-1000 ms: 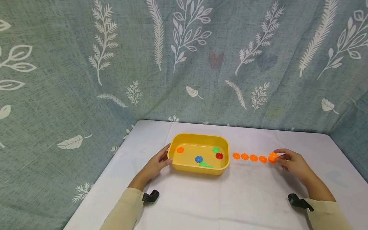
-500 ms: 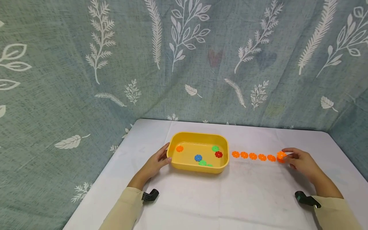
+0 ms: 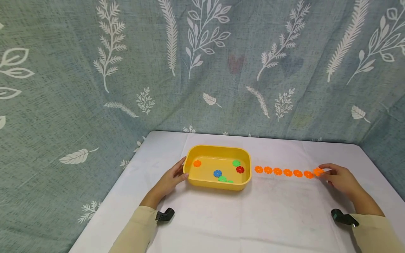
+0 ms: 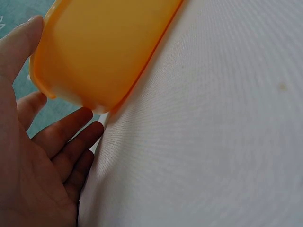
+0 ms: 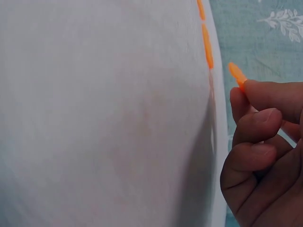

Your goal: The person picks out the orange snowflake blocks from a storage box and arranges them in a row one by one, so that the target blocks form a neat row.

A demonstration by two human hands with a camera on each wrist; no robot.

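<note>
My right hand (image 3: 338,178) pinches an orange flower-shaped plastic disc (image 3: 318,171) between thumb and forefinger, at the right end of a row. In the right wrist view the disc (image 5: 236,73) stands tilted above the tabletop, apart from the row. Several matching orange discs (image 3: 287,172) lie side by side on the white cloth, running right from the yellow tray (image 3: 218,185). My left hand (image 3: 169,180) touches the tray's left end, its thumb at the rim and the fingers loosely extended against the outer wall (image 4: 75,90).
Inside the tray lie an orange disc (image 3: 197,163), a blue disc (image 3: 217,173), a red disc (image 3: 240,169) and a few green discs (image 3: 236,163). A leaf-patterned curtain (image 3: 202,88) hangs behind the white-covered table (image 3: 253,221).
My right hand has moved rightward along the row, leaving two more orange discs lying on the cloth. Its stack has shrunk to one visible disc. The left hand stays at the tray.
</note>
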